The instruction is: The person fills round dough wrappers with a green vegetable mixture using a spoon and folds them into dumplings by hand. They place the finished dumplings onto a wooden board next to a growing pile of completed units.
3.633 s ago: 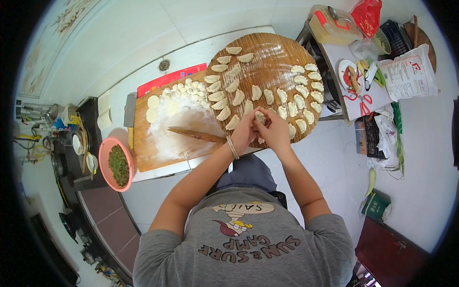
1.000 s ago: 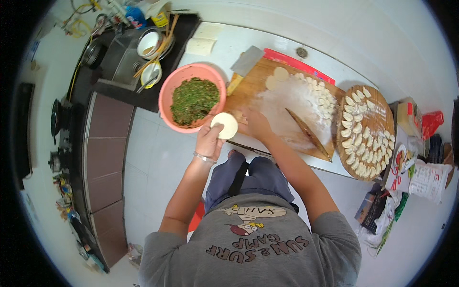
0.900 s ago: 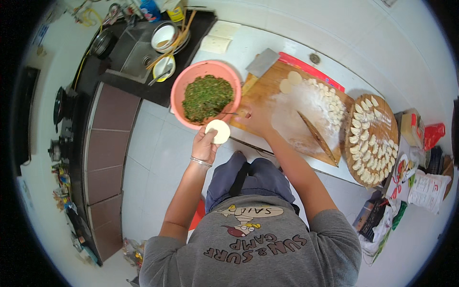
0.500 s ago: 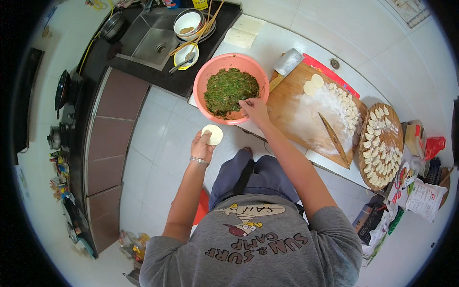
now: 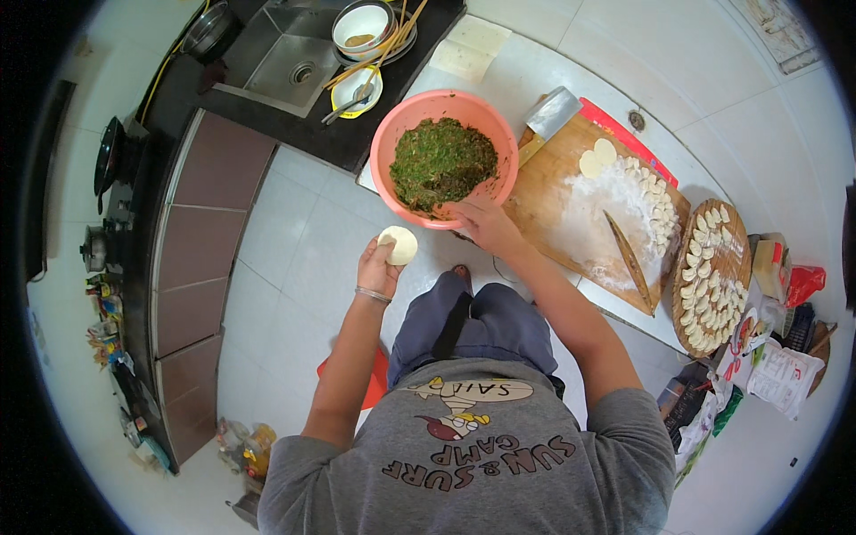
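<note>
Between the thumb and fingers of my left hand is a round, pale dumpling wrapper, held flat in front of the counter. My right hand reaches over the near rim of a pink basin, its fingers bent together inside the edge. Chopped green filling is heaped in that basin, next to my right fingertips. Whatever those fingers hold, if anything, is hidden by the hand.
A floured wooden board carries a rolling pin, loose wrappers, dough pieces and a cleaver. Shaped dumplings fill a round tray at right. Stacked bowls and chopsticks stand by the sink.
My right hand has turned and lowered slightly at the basin's near rim, its fingers more bent. The view has shifted a little. My left hand still holds the dumpling wrapper.
</note>
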`<state>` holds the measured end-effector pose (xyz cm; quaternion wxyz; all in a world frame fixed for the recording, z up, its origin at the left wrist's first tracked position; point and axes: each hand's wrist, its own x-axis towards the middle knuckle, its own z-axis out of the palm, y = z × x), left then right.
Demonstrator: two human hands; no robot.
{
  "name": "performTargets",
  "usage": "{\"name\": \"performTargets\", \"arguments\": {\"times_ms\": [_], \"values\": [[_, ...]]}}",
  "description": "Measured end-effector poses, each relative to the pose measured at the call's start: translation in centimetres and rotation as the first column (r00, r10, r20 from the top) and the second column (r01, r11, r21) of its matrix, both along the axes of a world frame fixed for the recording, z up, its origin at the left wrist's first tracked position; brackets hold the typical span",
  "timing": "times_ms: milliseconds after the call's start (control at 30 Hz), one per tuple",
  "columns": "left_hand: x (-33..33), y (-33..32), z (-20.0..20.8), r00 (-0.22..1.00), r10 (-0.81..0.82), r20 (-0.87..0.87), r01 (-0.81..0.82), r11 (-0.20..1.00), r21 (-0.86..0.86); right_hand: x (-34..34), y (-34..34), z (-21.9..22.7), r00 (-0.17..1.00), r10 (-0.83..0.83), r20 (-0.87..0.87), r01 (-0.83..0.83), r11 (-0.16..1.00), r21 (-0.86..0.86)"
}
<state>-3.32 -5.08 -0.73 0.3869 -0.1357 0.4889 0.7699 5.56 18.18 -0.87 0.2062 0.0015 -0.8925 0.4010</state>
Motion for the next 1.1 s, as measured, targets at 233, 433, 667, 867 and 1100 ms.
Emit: {"name": "performTargets", "arguments": {"times_ms": [233,433,667,867,1100], "values": [[-0.4,0.6,0.7,1.0,0.018,0.0,-0.018,1.0,-0.011,-1.8,-2.0,-2.2,0.996,0.093,0.005,-0.093,0.995,0.037],[-0.8,0.5,-0.4,1.0,0.018,-0.009,-0.018,1.0,-0.013,-2.9,-2.4,-1.4,0.99,-0.01,0.141,0.046,0.965,-0.257],[-1.4,0.8,-1.4,0.998,0.063,-0.006,-0.064,0.998,-0.013,-3.0,-1.8,-2.6,0.888,-0.117,0.445,0.394,0.69,-0.607],[-1.4,0.9,-1.8,0.996,0.078,-0.033,-0.08,0.995,-0.063,-3.2,0.4,-3.1,0.892,-0.063,0.447,0.436,0.375,-0.818],[-2.4,2.1,-1.4,0.994,0.106,-0.012,-0.106,0.994,-0.024,-2.3,3.4,-2.7,0.901,0.001,0.434,0.433,0.072,-0.899]]}}
